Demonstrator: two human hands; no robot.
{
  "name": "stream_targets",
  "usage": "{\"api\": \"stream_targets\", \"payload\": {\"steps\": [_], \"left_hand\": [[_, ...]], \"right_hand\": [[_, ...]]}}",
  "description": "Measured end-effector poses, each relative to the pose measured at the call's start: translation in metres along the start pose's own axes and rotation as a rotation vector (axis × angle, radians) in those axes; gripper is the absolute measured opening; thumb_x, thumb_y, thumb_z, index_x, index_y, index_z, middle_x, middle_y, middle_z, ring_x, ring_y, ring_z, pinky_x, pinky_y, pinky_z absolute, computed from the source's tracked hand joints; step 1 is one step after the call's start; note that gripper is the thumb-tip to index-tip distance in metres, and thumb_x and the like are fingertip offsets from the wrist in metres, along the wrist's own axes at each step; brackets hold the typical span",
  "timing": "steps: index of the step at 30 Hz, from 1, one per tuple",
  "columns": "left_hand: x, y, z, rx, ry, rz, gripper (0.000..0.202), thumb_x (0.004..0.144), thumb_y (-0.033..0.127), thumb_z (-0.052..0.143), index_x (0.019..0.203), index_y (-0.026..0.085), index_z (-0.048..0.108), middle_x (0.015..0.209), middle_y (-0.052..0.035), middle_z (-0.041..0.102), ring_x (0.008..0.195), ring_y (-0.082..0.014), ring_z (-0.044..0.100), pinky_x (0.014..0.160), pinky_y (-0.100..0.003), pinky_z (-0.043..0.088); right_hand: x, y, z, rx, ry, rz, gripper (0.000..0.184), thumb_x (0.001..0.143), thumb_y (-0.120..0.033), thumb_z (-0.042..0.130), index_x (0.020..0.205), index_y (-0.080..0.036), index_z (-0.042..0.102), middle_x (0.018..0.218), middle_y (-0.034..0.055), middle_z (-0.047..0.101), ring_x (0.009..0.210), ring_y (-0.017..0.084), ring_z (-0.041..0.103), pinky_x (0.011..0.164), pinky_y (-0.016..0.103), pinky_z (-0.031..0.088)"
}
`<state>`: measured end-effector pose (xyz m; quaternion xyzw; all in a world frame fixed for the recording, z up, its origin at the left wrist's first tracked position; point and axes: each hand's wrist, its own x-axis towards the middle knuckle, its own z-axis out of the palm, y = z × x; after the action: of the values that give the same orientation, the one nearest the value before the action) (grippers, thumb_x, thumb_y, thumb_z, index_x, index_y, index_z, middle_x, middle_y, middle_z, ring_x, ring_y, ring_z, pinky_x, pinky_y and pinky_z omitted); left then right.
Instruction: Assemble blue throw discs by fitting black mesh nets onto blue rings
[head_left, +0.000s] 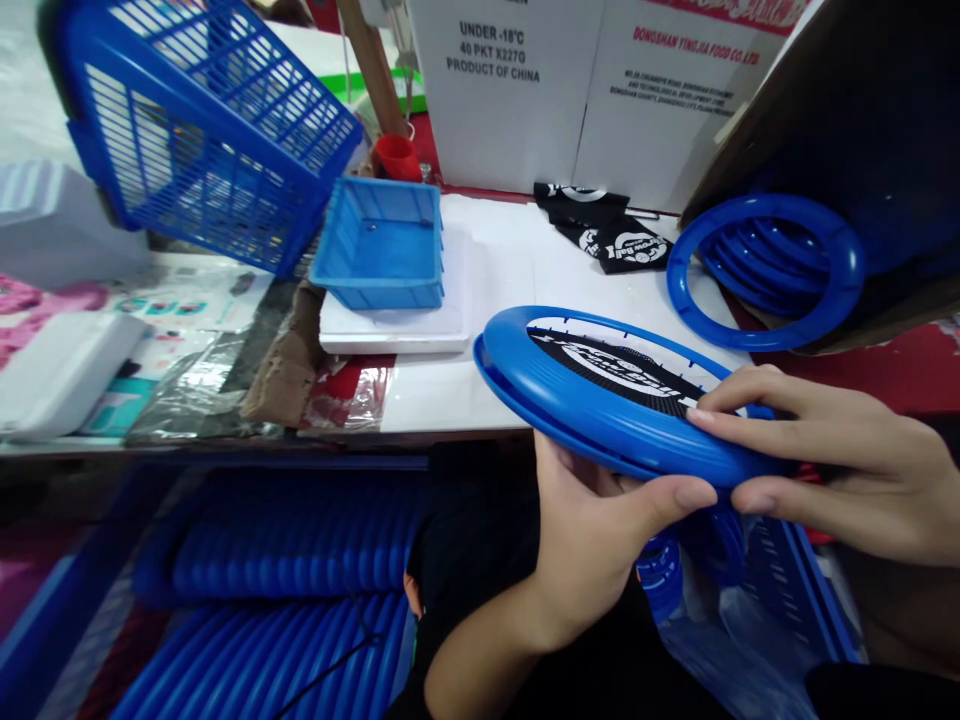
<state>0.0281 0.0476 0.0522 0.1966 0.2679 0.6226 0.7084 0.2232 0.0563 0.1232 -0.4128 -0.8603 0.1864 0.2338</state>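
Observation:
A blue plastic flying disc [600, 405] is held tilted between both hands above the table's front edge. Black mesh fabric with white "Throw Ball" print [626, 370] lies across its middle, and small pegs show along the inner rim. A gap runs along the disc's left edge between an upper and a lower ring. My left hand [592, 540] grips the underside, its thumb along the near edge. My right hand [847, 460] holds the right edge, with fingertips on the fabric and upper rim and thumb on the near side.
Blue rings [765, 330] spill from a dark box at right. Printed black fabric pieces [622, 250] lie near a white carton [517, 130]. A small blue bin [386, 290] stands on a white block; a blue basket [217, 180] leans at left. Stacked blue discs [285, 560] sit below.

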Motion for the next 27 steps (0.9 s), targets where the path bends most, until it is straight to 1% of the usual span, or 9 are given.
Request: {"api": "stream_targets", "payload": {"steps": [6,11,16,18,20,21,23,25,27], "left_hand": [[0.001,0.002,-0.002,0.001,-0.021,-0.009,0.092,0.058,0.039,0.109,0.136,0.025,0.061,0.114,-0.0074,0.082,0.112,-0.0344,0.080,0.098,-0.045,0.067],[0.002,0.004,-0.004,0.015,-0.030,-0.016,0.093,0.058,0.040,0.109,0.136,0.025,0.060,0.111,-0.0071,0.082,0.110,-0.0341,0.081,0.094,-0.043,0.068],[-0.003,0.006,-0.016,0.010,-0.048,-0.085,0.084,0.066,0.041,0.105,0.136,0.024,0.061,0.114,-0.0090,0.082,0.114,-0.0334,0.079,0.100,-0.045,0.066],[-0.005,0.007,-0.025,0.019,-0.016,-0.142,0.081,0.068,0.044,0.104,0.134,0.023,0.062,0.114,-0.0092,0.081,0.117,-0.0337,0.078,0.103,-0.047,0.065],[-0.006,0.005,-0.036,0.046,0.061,-0.188,0.079,0.066,0.046,0.105,0.128,0.022,0.063,0.112,-0.0082,0.081,0.118,-0.0332,0.077,0.104,-0.046,0.064],[-0.005,0.003,-0.042,0.064,0.115,-0.207,0.078,0.064,0.046,0.105,0.125,0.022,0.064,0.109,-0.0075,0.081,0.116,-0.0321,0.078,0.102,-0.044,0.065],[-0.004,-0.002,-0.053,0.103,0.224,-0.255,0.074,0.060,0.047,0.106,0.116,0.019,0.066,0.102,-0.0060,0.081,0.100,-0.0275,0.080,0.088,-0.038,0.067],[-0.003,-0.008,-0.062,0.128,0.307,-0.305,0.068,0.059,0.045,0.106,0.108,0.017,0.068,0.094,-0.0045,0.080,0.082,-0.0212,0.077,0.073,-0.031,0.065],[-0.002,-0.012,-0.070,0.136,0.356,-0.328,0.062,0.058,0.040,0.106,0.103,0.015,0.070,0.089,-0.0035,0.078,0.074,-0.0172,0.073,0.067,-0.027,0.062]], "right_hand": [[0.002,-0.001,0.001,-0.030,-0.005,-0.026,0.040,0.101,-0.043,0.075,0.140,-0.036,0.076,0.113,0.0069,0.078,0.093,0.026,0.077,0.078,0.038,0.067],[0.002,-0.001,0.004,-0.039,-0.002,-0.049,0.042,0.101,-0.039,0.075,0.143,-0.038,0.074,0.113,0.0063,0.078,0.097,0.027,0.075,0.080,0.039,0.065],[0.000,0.003,0.014,-0.085,-0.010,-0.120,0.041,0.106,-0.038,0.067,0.147,-0.030,0.069,0.117,0.0087,0.074,0.102,0.024,0.072,0.086,0.039,0.060],[-0.002,0.005,0.025,-0.110,-0.011,-0.159,0.041,0.107,-0.035,0.066,0.148,-0.027,0.066,0.117,0.0094,0.073,0.103,0.024,0.070,0.089,0.041,0.058],[-0.005,0.009,0.040,-0.141,-0.007,-0.201,0.040,0.108,-0.031,0.065,0.146,-0.023,0.065,0.116,0.0103,0.072,0.104,0.023,0.069,0.091,0.042,0.055],[-0.006,0.011,0.049,-0.160,-0.004,-0.218,0.038,0.108,-0.029,0.064,0.144,-0.020,0.065,0.115,0.0111,0.072,0.103,0.023,0.069,0.091,0.042,0.054],[-0.009,0.015,0.068,-0.205,0.008,-0.241,0.034,0.107,-0.026,0.064,0.139,-0.015,0.065,0.113,0.0125,0.072,0.102,0.023,0.068,0.089,0.041,0.052],[-0.013,0.017,0.087,-0.237,0.027,-0.257,0.031,0.107,-0.024,0.063,0.135,-0.013,0.066,0.111,0.0129,0.072,0.100,0.023,0.067,0.086,0.040,0.050],[-0.016,0.018,0.104,-0.267,0.055,-0.269,0.029,0.107,-0.023,0.062,0.133,-0.012,0.066,0.110,0.0130,0.073,0.099,0.024,0.066,0.085,0.040,0.048]]}}
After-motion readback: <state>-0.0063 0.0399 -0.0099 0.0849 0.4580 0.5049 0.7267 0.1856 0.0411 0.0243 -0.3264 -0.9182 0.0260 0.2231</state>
